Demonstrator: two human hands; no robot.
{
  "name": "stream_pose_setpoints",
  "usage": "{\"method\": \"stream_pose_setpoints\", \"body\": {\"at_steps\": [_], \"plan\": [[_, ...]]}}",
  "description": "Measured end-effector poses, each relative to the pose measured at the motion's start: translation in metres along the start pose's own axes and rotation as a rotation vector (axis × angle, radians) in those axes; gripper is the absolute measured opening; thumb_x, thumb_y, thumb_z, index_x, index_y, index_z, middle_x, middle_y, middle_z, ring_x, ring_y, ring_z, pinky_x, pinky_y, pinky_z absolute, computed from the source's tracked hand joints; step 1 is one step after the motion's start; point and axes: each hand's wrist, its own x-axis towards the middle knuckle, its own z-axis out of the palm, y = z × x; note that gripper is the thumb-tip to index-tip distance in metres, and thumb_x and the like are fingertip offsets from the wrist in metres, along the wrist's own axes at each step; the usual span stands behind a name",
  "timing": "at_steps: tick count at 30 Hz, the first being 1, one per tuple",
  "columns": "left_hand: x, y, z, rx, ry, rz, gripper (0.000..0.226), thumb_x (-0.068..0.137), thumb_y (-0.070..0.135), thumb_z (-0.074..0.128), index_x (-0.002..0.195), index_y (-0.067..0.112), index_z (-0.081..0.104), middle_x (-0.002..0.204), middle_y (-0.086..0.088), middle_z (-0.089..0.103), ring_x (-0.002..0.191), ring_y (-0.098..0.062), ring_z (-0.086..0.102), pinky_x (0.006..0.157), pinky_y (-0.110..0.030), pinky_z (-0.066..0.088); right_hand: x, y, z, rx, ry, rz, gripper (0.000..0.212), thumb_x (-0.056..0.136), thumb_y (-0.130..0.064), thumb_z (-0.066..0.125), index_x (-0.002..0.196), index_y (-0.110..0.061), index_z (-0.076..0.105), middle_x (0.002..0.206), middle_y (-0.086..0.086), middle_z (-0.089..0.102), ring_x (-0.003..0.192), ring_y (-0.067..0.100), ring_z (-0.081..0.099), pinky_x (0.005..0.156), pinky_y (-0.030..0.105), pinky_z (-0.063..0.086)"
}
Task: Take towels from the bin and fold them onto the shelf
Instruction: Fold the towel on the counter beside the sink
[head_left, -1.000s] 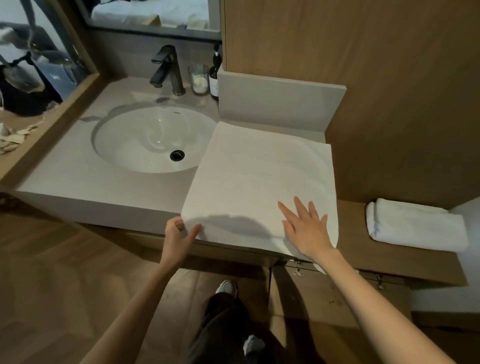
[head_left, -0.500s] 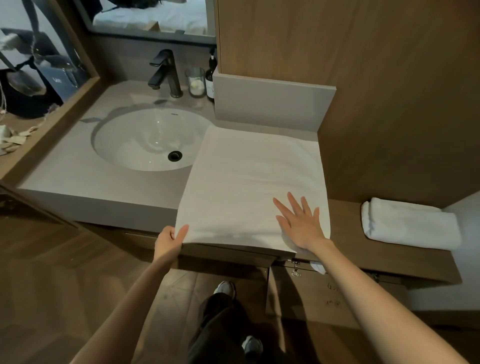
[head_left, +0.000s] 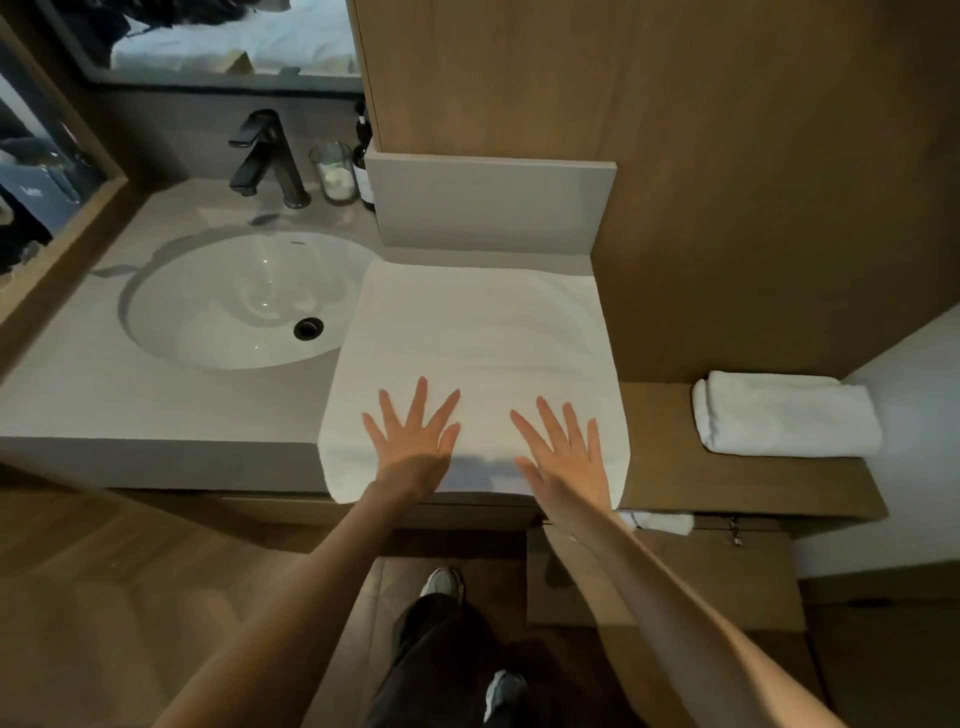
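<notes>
A white towel (head_left: 478, 338) lies spread flat on the grey counter (head_left: 156, 405), to the right of the sink, its near edge hanging slightly over the front. My left hand (head_left: 415, 441) presses flat on its near left part, fingers straight and spread. My right hand (head_left: 566, 452) presses flat on its near right part, fingers also spread. A folded white towel (head_left: 784, 415) rests on the low wooden shelf (head_left: 660, 467) at the right. A bit of white cloth (head_left: 660, 521) peeks out under the shelf edge; no bin is in view.
A round white sink (head_left: 244, 301) with a black faucet (head_left: 265, 156) sits left of the towel. A glass (head_left: 335, 171) and a dark bottle (head_left: 363, 161) stand behind it. A wooden wall panel (head_left: 727, 182) rises at the back right. My legs and shoes (head_left: 441, 649) are below on a wooden floor.
My left hand has let go of the towel's near left corner and moved right onto the towel, now flat. My right hand stays flat on the towel.
</notes>
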Motion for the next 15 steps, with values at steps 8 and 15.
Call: {"method": "stream_pose_setpoints", "body": {"at_steps": [8,15], "plan": [[0.001,-0.004,-0.001,0.011,-0.004,0.028,0.049,0.099,0.055,0.010,0.144,0.055,-0.010,0.149,0.014,-0.033,0.140,-0.038,-0.029,0.105,-0.065,-0.021,-0.025,0.052,-0.032,0.659,0.156,0.378,0.062,0.097,-0.041,0.054,0.151,-0.027,0.027,0.156,0.001,0.024,0.140,0.023,0.031,0.108,0.037,0.032],[-0.001,-0.003,-0.004,-0.061,-0.033,0.010,0.049,0.098,0.056,0.010,0.143,0.058,-0.008,0.156,0.015,-0.025,0.141,-0.035,-0.029,0.104,-0.062,-0.025,-0.034,0.052,-0.042,0.824,0.252,0.670,0.020,0.088,-0.020,0.070,0.100,-0.017,0.055,0.080,-0.003,0.058,0.076,0.015,0.059,0.062,0.020,0.044]]}}
